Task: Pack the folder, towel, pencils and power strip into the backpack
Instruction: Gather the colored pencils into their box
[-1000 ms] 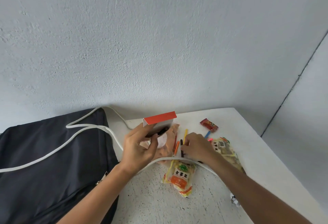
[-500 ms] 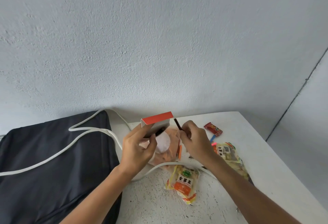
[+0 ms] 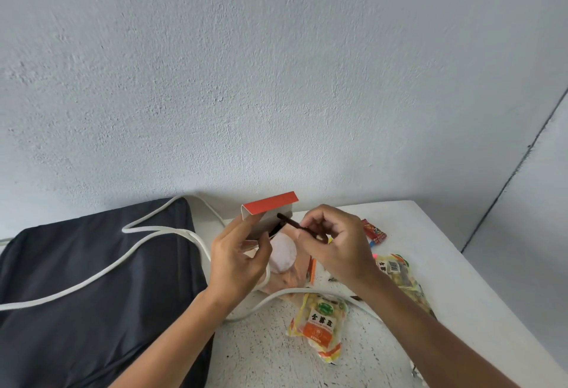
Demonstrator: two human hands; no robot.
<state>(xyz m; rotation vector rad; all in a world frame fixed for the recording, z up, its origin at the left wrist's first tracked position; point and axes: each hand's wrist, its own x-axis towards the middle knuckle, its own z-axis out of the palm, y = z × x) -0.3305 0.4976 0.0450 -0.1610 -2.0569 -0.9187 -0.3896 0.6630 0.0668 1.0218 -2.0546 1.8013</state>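
Note:
My left hand (image 3: 238, 260) grips a small pencil box (image 3: 270, 207) with an orange flap standing open, tilted toward the right. My right hand (image 3: 335, 241) pinches a dark brown pencil (image 3: 289, 222), whose tip points into the box's mouth. More coloured pencils (image 3: 312, 269) lie on the table under my right hand, partly hidden. The dark backpack (image 3: 92, 289) lies flat at the left. The white power strip cord (image 3: 135, 260) loops across the backpack and under my arms. A pale pink towel (image 3: 282, 254) lies below the box.
The white speckled table (image 3: 461, 280) ends at the right and meets the wall behind. A yellow-orange snack packet (image 3: 319, 326) lies in front, a second packet (image 3: 396, 271) at the right, and a small red candy wrapper (image 3: 373, 230) further back.
My right hand picked a dark pencil off the table, lifted it and brought its tip to the open box. The left hand kept the box nearly still.

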